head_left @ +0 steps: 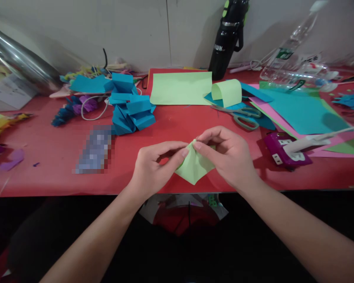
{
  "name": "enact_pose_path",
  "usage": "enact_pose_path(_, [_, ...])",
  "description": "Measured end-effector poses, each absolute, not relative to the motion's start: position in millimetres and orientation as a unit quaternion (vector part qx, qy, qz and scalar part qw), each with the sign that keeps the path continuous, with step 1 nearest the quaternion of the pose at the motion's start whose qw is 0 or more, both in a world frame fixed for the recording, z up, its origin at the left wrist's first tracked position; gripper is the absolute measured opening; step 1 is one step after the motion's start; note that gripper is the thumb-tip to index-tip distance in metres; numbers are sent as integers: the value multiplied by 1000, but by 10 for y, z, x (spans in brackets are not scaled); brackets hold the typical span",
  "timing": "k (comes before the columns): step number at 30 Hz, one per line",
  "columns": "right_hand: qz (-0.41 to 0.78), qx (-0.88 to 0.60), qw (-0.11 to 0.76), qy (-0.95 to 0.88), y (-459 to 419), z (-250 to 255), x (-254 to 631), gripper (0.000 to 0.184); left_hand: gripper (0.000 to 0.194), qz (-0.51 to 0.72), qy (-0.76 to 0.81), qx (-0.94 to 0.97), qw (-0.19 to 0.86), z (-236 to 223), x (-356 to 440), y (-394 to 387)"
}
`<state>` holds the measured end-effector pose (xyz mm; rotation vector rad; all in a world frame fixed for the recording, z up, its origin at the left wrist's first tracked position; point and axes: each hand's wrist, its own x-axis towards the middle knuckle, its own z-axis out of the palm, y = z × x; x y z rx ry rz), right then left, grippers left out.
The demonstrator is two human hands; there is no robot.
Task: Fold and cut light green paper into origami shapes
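A small piece of light green paper [194, 167] is held up near the table's front edge, creased down its middle, with one corner pointing toward me. My left hand [157, 163] is closed on its left side, thumb on top. At the upper tip, my right hand [227, 153] pinches the paper between thumb and forefinger. Part of the paper's right side is hidden behind the right fingers. Beyond the hands lie a pair of scissors [245, 118] with grey handles and a curled light green strip [231, 93].
Behind lies a flat light green sheet [181, 88]. Folded blue paper [131, 106] and a blurred-out flat object [94, 149] are on the left. A purple power socket [286, 151] with a white plug, coloured sheets [295, 112], a black bottle [227, 43] and plastic bottles [297, 78] occupy the right.
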<state>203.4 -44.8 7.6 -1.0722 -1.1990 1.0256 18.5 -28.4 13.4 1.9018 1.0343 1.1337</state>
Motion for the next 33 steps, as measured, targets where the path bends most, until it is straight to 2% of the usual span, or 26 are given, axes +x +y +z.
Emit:
enact_pose_path(4, [434, -465, 585, -504, -465, 86, 2026, 13, 25, 441, 388, 709, 390, 106, 201, -286])
enact_pose_path(9, [435, -469, 582, -502, -470, 85, 2032, 17, 16, 447, 408, 696, 386, 111, 228, -286])
enact_pose_path(18, [425, -481, 585, -496, -454, 69, 2044, 16, 18, 451, 395, 665, 446, 95, 187, -245])
enact_pose_path(24, [413, -484, 602, -483, -330, -85, 2126, 13, 20, 448, 434, 618, 479, 10, 146, -87])
enact_pose_path(29, [438, -480, 567, -506, -216, -272, 2204, 27, 22, 473, 442, 598, 473, -114, 135, 29])
enact_pose_path(33, [435, -500, 552, -506, -176, -397, 2235, 20, 29, 457, 438, 600, 489, -171, 114, 71])
